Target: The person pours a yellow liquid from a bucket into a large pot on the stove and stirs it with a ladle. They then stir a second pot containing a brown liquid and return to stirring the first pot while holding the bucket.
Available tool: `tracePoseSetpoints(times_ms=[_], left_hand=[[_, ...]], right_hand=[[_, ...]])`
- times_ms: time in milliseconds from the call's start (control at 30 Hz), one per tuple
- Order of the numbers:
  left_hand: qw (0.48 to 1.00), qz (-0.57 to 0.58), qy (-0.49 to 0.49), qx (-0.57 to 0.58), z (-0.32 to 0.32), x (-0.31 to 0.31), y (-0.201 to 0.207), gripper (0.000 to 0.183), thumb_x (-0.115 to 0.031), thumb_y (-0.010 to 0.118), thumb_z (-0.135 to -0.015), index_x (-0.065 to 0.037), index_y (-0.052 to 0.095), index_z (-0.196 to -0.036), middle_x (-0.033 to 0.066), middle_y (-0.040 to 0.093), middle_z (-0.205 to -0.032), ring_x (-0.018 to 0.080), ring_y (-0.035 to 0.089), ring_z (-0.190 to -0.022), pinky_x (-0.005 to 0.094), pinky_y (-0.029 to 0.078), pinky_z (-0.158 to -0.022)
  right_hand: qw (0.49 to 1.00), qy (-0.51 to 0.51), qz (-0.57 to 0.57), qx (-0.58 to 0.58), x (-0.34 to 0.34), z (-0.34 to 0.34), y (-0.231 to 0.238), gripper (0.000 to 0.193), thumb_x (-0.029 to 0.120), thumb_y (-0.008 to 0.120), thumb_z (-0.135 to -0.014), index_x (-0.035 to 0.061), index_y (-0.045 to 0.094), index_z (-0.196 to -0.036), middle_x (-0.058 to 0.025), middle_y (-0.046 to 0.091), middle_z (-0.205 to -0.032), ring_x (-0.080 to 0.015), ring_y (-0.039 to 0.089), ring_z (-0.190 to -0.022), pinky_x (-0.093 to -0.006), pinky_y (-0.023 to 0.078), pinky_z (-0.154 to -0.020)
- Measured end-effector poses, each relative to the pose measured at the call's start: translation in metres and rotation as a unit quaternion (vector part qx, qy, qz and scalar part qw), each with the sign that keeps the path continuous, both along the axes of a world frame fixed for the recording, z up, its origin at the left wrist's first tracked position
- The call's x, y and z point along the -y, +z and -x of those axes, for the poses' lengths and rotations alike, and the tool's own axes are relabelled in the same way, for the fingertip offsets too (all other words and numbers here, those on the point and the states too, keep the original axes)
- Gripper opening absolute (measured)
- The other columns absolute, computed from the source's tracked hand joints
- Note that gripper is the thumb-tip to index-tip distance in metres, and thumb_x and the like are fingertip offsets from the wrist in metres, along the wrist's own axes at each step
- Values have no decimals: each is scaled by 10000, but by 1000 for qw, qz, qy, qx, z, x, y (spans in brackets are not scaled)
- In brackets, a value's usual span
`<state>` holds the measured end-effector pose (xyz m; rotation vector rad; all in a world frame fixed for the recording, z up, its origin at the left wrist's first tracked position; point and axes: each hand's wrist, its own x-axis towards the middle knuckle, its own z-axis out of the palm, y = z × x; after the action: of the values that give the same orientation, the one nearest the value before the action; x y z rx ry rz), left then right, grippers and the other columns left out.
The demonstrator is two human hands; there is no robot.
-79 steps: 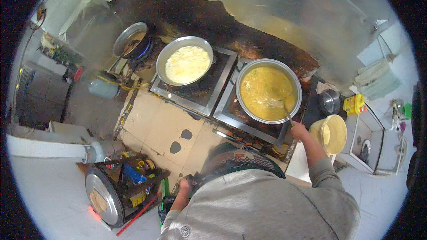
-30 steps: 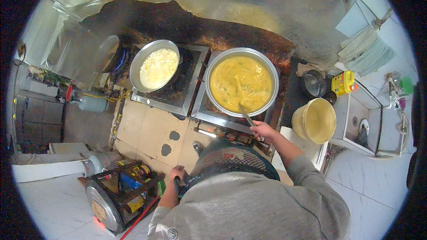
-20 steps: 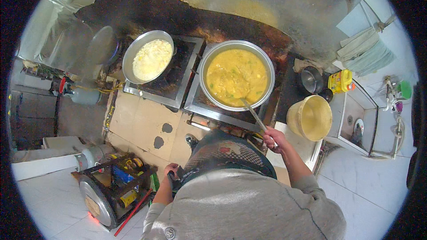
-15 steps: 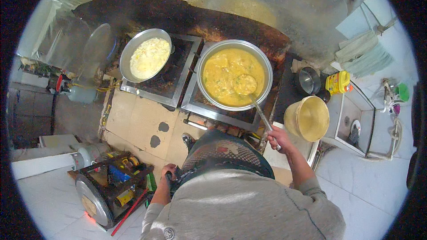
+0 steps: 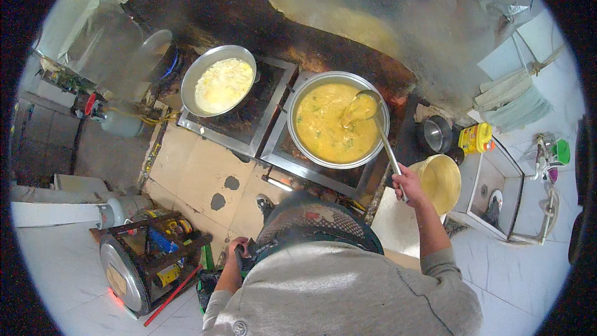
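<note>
Right hand: closed around the end of the long-handled metal ladle; full fist grip, no visible gap.
Long-handled metal ladle: bowl lifted just above the liquid surface at the far right side of the pot, loaded with yellow liquid; handle slopes down to the hand.
Large round metal pot of yellow soup: sits on the right burner of the steel two-burner stove; filled close to the rim, green flecks on the surface.
Left hand: low at the person's side, fingers curled on a dark object; what it holds cannot be told.
Smaller metal pan of pale, lumpy food: on the left burner, untouched by either hand.
Yellow plastic bucket: just right of the right hand, beside the stove.
Progress: judged mid-way; one ladleful is raised, the pot holds nearly all its contents, so ladling or stirring largely remains.
</note>
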<state>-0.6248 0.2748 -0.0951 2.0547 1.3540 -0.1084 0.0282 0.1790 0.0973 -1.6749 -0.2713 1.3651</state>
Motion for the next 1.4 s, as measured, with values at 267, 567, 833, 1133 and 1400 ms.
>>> tracePoseSetpoints(times_ms=[267,567,833,1133,1400], left_hand=[[868,179,363,286,35,28,-78,391,-327,453,-874,7,647,-818,123,577,-598,261,567,-535,336,467,-552],[967,102,215,93,54,15,-102,334,-356,595,-869,-38,690,-909,94,691,-784,263,665,-731,373,527,-692],[971,120,175,107,18,-40,-81,312,-326,606,-898,-27,691,-927,85,668,-766,260,651,-716,372,527,-690],[953,88,223,185,27,-52,-127,260,-280,655,-860,-36,709,-933,96,680,-813,257,657,-743,362,536,-699],[985,104,130,-44,2,-74,-28,325,-244,624,-757,-92,724,-1026,126,710,-1051,318,670,-988,383,535,-874]], right_hand=[[996,53,-37,60,-11,3,-5,596,36,558,-897,101,391,-1466,1,488,-602,-101,444,-391,-270,395,-341],[890,191,181,373,30,55,-25,676,284,652,-827,239,415,-1459,-207,669,-1124,-379,639,-1039,-447,493,-920],[924,75,107,360,51,98,-102,410,332,625,-852,77,602,-1172,-197,683,-1014,-366,655,-949,-446,516,-832],[782,-615,-54,-83,133,6,-138,455,532,551,-945,87,567,-1038,-52,551,-814,-175,520,-680,-309,445,-528],[805,-584,-86,-60,151,-40,-151,357,390,525,-993,81,560,-1170,-66,594,-912,-182,549,-718,-278,466,-557]])
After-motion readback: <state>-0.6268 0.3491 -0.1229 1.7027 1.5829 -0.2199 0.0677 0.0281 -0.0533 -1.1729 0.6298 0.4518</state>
